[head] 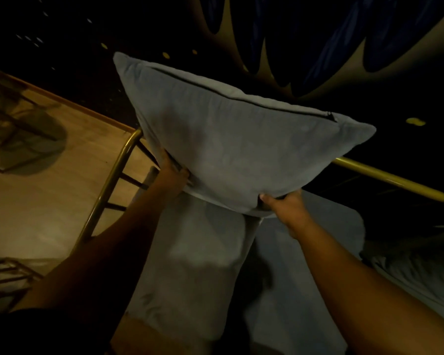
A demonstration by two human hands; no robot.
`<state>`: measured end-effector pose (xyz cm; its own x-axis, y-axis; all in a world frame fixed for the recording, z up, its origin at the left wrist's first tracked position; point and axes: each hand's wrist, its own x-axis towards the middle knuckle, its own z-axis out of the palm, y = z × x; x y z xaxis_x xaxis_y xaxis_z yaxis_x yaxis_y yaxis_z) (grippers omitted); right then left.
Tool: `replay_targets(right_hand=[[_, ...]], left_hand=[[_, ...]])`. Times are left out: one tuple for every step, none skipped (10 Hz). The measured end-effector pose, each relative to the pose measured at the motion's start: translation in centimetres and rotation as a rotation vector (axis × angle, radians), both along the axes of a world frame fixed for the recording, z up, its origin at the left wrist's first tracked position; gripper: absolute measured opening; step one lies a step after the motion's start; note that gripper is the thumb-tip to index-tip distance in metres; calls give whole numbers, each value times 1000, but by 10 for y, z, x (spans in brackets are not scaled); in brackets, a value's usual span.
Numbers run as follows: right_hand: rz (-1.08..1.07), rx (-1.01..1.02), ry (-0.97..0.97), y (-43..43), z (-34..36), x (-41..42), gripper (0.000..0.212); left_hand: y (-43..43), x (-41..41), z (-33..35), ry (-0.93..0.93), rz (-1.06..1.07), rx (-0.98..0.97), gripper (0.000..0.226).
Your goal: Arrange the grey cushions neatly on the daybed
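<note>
A grey cushion with a dark zip along its top edge is held upright in the air above the daybed. My left hand grips its lower left edge and my right hand grips its bottom edge. Below it lie two more grey cushions, one on the left and one on the right, flat on the daybed. The daybed's brass rail curves along the left end, and another stretch of rail runs behind on the right.
A wooden floor spreads out to the left, with dark wire-frame furniture on it. The wall behind is dark with blue and gold shapes. Rumpled light fabric lies at the right edge.
</note>
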<state>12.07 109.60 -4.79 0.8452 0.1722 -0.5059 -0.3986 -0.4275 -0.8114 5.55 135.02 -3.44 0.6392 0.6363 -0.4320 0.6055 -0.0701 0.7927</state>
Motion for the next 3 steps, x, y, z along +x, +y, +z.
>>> replay_targets(right_hand=[[-36,-4,77,-12,7,-2,84],[-53,-6,116,-33,12,-13,67],[-75,-9,125,-49,19,-32,56]], left_hand=[[-7,-10,4,88,-11,-62,78],[-20,-32,15,137,-175,16,52],[-47,-57,24,125,-315,47,40]])
